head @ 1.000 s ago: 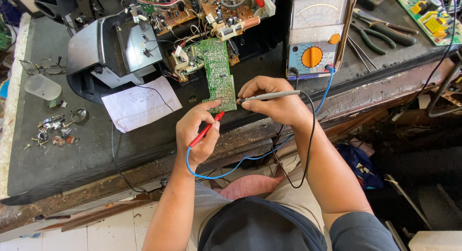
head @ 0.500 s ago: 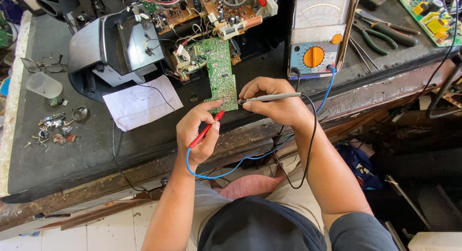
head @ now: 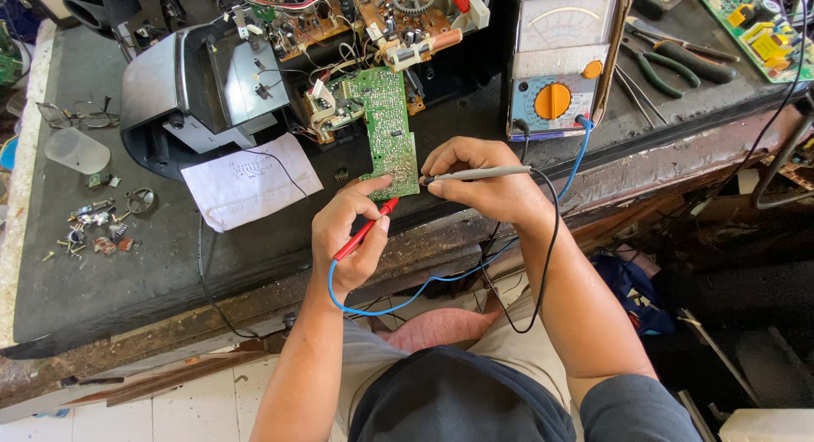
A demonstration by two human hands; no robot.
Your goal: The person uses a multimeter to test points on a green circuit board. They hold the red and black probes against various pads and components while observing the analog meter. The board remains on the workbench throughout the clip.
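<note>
1. My left hand (head: 352, 234) is still gripping the red probe (head: 366, 230), tip at the green circuit board (head: 388, 128) edge.
2. My right hand (head: 485, 181) keeps pinching the grey probe (head: 476, 175), unmoved.
3. Board is lying on the workbench (head: 127, 272) beside the meter (head: 561, 65).

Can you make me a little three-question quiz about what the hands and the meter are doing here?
1. True or false: the left hand holds a red probe.
2. Which thing do both probe tips point at? A) the pliers B) the green circuit board C) the sheet of paper
3. Fill in: the big round knob on the analog multimeter is coloured ____.

Key
1. True. The right hand holds the grey probe.
2. B. The board lies on the dark workbench just above the hands.
3. Orange.
</note>
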